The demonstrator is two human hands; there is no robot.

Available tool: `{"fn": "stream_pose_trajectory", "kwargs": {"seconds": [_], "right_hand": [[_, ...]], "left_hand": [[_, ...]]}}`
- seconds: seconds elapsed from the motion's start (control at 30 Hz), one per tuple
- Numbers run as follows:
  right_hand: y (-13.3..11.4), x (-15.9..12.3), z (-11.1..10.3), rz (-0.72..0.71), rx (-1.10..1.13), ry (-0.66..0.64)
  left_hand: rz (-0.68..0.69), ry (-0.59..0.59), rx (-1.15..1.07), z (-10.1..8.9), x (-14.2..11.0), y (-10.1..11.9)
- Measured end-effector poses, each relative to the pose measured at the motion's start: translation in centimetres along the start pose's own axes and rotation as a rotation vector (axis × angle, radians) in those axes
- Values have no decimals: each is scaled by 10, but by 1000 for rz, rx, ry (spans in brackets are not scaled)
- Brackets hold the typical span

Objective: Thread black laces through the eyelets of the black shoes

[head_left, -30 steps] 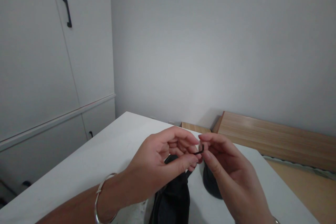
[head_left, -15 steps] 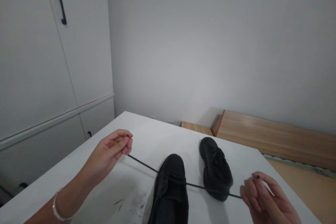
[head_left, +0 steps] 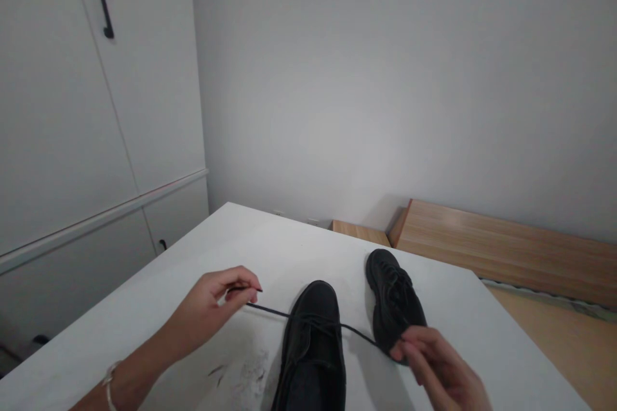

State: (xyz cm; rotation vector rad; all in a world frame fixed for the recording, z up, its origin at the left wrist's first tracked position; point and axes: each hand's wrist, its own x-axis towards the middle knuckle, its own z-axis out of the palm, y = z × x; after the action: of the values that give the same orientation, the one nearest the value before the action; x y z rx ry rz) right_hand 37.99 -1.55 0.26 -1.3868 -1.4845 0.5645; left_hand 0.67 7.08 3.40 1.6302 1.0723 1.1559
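Two black leather shoes stand on a white table (head_left: 212, 250), toes pointing away from me. A thin black shoelace (head_left: 270, 311) runs across the near shoe (head_left: 313, 347) from side to side. My left hand (head_left: 212, 308) pinches the lace's left end just above the table, left of that shoe. My right hand (head_left: 434, 366) pinches the right end, low over the heel of the far shoe (head_left: 393, 302). A bracelet circles my left wrist.
White cupboard doors (head_left: 72, 109) with black handles stand on the left. Pale wooden boards (head_left: 482, 244) lie behind and right of the table by the grey wall. Dark scuff marks (head_left: 241, 369) show on the tabletop near the front shoe.
My hands first met over the shoes holding the lace ends, then pulled far apart. Now both have come down and inward toward the shoes, with the lace lower and less taut.
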Motion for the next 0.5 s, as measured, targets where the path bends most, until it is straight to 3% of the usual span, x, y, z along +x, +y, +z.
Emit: {"fn": "stream_pose_trajectory", "kwargs": {"seconds": [0.07,0.2,0.4,0.5], "right_hand": [[-9,3,20,-113,-129,-136],[-17,5,47,-229,-258,-195],[-19,6,55,-275,-283,-286],[-18,8,56,-311,-314,-268]], "left_hand": [[148,-153,283,17,-2,7],[356,-318,517,45,-7,6],[386,-359,593,63,-10,-8],[435,-353,604,66,-11,-7]]}}
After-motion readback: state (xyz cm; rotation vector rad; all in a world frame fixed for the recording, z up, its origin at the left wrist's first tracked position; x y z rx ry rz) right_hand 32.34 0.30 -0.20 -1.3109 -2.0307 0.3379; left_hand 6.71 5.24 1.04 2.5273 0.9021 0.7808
